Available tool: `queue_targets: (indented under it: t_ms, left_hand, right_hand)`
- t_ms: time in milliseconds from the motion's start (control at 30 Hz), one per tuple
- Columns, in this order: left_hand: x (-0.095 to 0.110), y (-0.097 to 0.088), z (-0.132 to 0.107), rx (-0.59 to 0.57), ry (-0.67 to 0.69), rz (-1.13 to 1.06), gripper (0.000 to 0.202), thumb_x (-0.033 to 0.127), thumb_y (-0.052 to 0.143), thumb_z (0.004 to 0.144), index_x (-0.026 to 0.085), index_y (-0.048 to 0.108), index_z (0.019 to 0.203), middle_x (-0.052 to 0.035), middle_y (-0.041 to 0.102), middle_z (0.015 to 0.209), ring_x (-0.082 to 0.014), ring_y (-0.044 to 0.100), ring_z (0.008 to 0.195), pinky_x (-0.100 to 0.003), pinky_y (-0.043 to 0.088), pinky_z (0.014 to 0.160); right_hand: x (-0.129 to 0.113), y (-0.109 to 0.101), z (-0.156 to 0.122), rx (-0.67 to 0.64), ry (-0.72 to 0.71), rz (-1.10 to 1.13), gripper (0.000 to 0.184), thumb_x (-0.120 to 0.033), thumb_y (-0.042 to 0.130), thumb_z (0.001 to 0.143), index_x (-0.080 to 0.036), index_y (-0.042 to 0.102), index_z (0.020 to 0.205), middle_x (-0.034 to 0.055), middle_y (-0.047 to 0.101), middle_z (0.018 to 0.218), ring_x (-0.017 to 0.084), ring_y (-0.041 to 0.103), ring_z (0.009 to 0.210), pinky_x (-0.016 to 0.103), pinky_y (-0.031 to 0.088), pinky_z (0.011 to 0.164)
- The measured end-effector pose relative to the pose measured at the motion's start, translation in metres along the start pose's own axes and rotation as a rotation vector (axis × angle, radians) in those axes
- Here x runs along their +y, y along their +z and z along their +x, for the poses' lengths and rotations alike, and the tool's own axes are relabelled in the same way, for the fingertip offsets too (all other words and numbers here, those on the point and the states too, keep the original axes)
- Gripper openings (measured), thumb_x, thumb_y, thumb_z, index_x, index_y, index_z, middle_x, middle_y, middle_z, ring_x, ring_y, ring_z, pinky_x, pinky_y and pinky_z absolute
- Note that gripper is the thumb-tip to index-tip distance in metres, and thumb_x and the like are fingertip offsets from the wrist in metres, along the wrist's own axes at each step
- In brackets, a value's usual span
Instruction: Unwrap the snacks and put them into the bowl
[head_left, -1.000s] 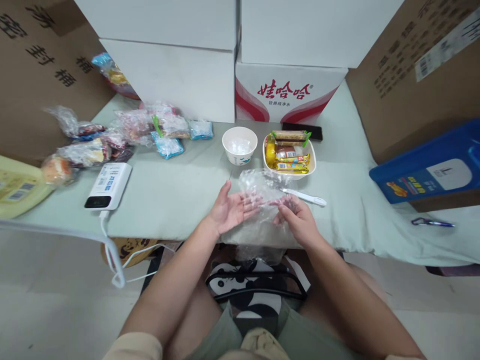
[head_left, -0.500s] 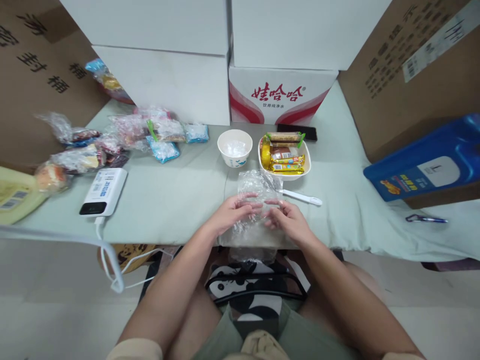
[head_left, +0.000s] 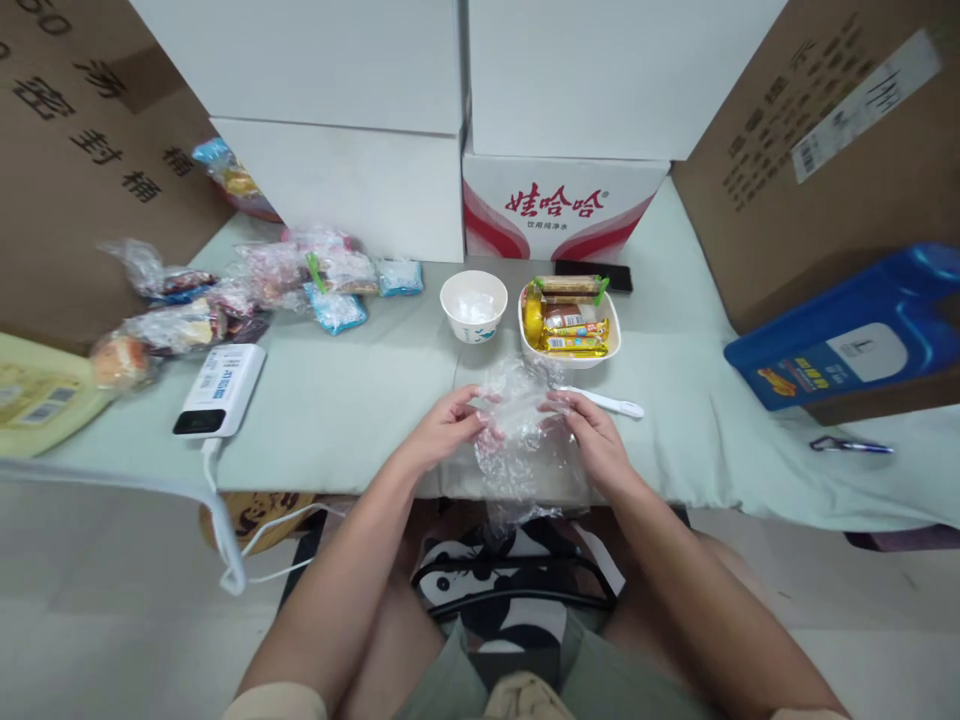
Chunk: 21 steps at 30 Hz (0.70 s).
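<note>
A clear, crinkled plastic bag (head_left: 517,430) stretches between my two hands at the table's front edge, its lower end hanging toward my lap. My left hand (head_left: 450,425) pinches its left side, and my right hand (head_left: 592,425) grips the right side. Just beyond the bag stands a white paper bowl (head_left: 474,325) with something clear and crumpled inside. To its right, a white square bowl (head_left: 570,358) holds several wrapped snacks (head_left: 574,328). A white-handled utensil (head_left: 615,404) lies beside my right hand, its other end hidden behind the bag.
Packaged snacks (head_left: 274,280) are heaped at the left, near a white power bank (head_left: 221,390) with a cable. A dark phone (head_left: 600,274) lies against the white carton (head_left: 555,205). On the right are a blue bottle (head_left: 847,330) and a pen (head_left: 851,446).
My hands have moved slightly apart and now hold the plastic bag spread wider between them. The bag sits a little higher off the table. The view has shifted slightly.
</note>
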<state>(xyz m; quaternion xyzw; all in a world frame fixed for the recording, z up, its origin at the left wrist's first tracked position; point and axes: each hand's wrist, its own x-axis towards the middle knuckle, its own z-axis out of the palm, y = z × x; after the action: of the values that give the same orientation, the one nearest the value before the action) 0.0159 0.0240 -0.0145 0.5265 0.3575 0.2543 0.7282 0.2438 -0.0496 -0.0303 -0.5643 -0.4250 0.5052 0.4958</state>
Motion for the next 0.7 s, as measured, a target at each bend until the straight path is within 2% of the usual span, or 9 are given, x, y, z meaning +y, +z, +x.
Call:
queue_targets:
  t_ms: [100,200,267,333,367,433,500,600,700]
  left_hand:
    - [-0.001,-0.001,0.011,0.08,0.035,0.057,0.038,0.048,0.075,0.073,0.016,0.062,0.091,-0.0028,0.071,0.07,-0.017,0.067,0.062,-0.027,0.052,0.06]
    - [0.0,-0.003,0.015,0.053,0.097,0.18,0.026,0.041,0.069,0.076,0.015,0.067,0.081,-0.004,0.071,0.074,-0.0173,0.067,0.069,-0.028,0.052,0.068]
    - [-0.001,-0.005,0.015,0.047,0.147,0.244,0.022,0.037,0.066,0.076,0.016,0.069,0.078,-0.0046,0.072,0.076,-0.0174,0.067,0.073,-0.028,0.051,0.071]
    - [-0.001,-0.007,0.015,0.076,0.169,0.269,0.019,0.034,0.063,0.075,0.017,0.07,0.079,-0.0047,0.073,0.077,-0.0175,0.066,0.075,-0.028,0.05,0.073]
    - [-0.002,-0.007,0.015,0.101,0.167,0.262,0.018,0.033,0.062,0.074,0.017,0.069,0.079,-0.0045,0.073,0.077,-0.0174,0.066,0.075,-0.029,0.05,0.073]
    - [-0.001,-0.009,0.015,0.147,0.153,0.231,0.018,0.032,0.06,0.073,0.017,0.069,0.079,-0.004,0.072,0.074,-0.0172,0.066,0.072,-0.029,0.05,0.071]
    - [0.0,-0.01,0.015,0.18,0.155,0.229,0.019,0.031,0.058,0.072,0.018,0.068,0.079,-0.0038,0.071,0.073,-0.0176,0.066,0.071,-0.03,0.05,0.071]
    - [0.003,-0.015,0.014,0.229,0.205,0.341,0.019,0.026,0.054,0.071,0.018,0.069,0.08,-0.0044,0.073,0.08,-0.0188,0.065,0.079,-0.031,0.05,0.078]
    - [0.004,-0.021,0.01,0.3,0.237,0.431,0.022,0.022,0.049,0.071,0.018,0.069,0.08,-0.0047,0.073,0.084,-0.0192,0.064,0.083,-0.031,0.049,0.08]
  right_hand:
    - [0.004,-0.006,0.008,-0.008,-0.03,-0.013,0.053,-0.038,0.062,0.081,-0.03,0.048,0.132,0.0087,0.063,0.128,0.021,0.067,0.1,0.037,0.056,0.082]
    - [0.006,-0.008,0.011,0.006,-0.129,-0.032,0.07,-0.036,0.068,0.078,-0.032,0.038,0.141,0.0072,0.062,0.119,0.021,0.064,0.103,0.038,0.054,0.087]
    - [0.005,-0.008,0.01,0.013,-0.212,-0.14,0.051,-0.036,0.066,0.08,-0.029,0.051,0.128,0.0043,0.063,0.1,0.021,0.063,0.096,0.039,0.052,0.089]
    - [0.001,-0.008,0.009,0.018,-0.303,-0.248,0.017,-0.036,0.062,0.085,-0.026,0.064,0.098,0.0041,0.06,0.09,0.022,0.061,0.091,0.041,0.05,0.091]
    - [-0.001,-0.008,0.008,0.025,-0.345,-0.277,0.011,-0.035,0.061,0.085,-0.025,0.065,0.083,0.0052,0.06,0.091,0.022,0.061,0.093,0.042,0.05,0.092]
    - [-0.003,-0.009,0.009,0.059,-0.395,-0.292,0.019,-0.03,0.059,0.083,-0.023,0.061,0.065,0.0068,0.059,0.099,0.024,0.062,0.1,0.044,0.048,0.095]
    - [-0.001,-0.01,0.012,0.121,-0.38,-0.303,0.019,-0.027,0.057,0.081,-0.023,0.06,0.062,0.0072,0.059,0.105,0.025,0.061,0.107,0.045,0.047,0.099]
    - [0.006,-0.012,0.018,0.201,-0.284,-0.216,0.014,-0.028,0.051,0.085,-0.024,0.063,0.079,0.0069,0.061,0.113,0.024,0.061,0.111,0.045,0.048,0.099]
    - [0.012,-0.011,0.021,0.151,-0.185,-0.129,0.022,-0.036,0.05,0.09,-0.027,0.056,0.109,0.0078,0.062,0.119,0.023,0.061,0.114,0.042,0.052,0.094]
